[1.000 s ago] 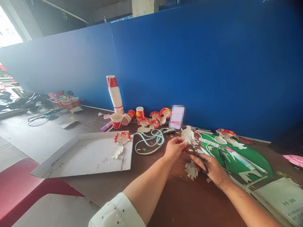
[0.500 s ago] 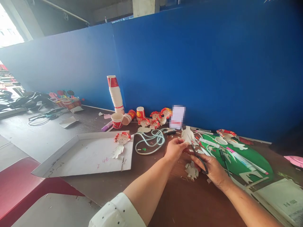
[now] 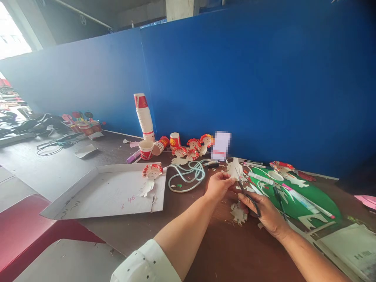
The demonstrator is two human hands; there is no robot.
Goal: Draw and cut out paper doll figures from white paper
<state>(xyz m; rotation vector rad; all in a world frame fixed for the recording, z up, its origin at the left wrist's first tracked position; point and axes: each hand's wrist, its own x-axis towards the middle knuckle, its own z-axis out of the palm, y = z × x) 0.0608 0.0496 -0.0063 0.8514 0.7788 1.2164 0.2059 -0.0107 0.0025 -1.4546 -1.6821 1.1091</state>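
Between its thumb and fingers, my left hand [image 3: 217, 185] pinches a pale paper cutout [image 3: 234, 167] above the brown table. My right hand [image 3: 266, 211] grips dark-handled scissors [image 3: 252, 201], whose blades meet the cutout beside my left fingertips. Below the scissors a second pale figure-shaped paper cutout [image 3: 238, 214] lies on the table among small scraps. A finished-looking paper doll [image 3: 152, 172] with red fringed hair and a drawn face rests on the right end of the white box lid. How far the blades are apart is too small to tell.
A tall stack of paper cups [image 3: 145, 121] stands against the blue partition [image 3: 249, 78], with loose red cups [image 3: 146, 149] beside it. A pale blue cable [image 3: 202, 172] lies coiled left of my hands. Markers [image 3: 302, 199] and scraps cover a green mat [image 3: 326, 199] at right. The white box lid [image 3: 102, 192] sits left.
Both hands stay in nearly the same place. The scissors and right fingers have shifted slightly at the cutout, with the handles turned a little; the whole view has drifted slightly.
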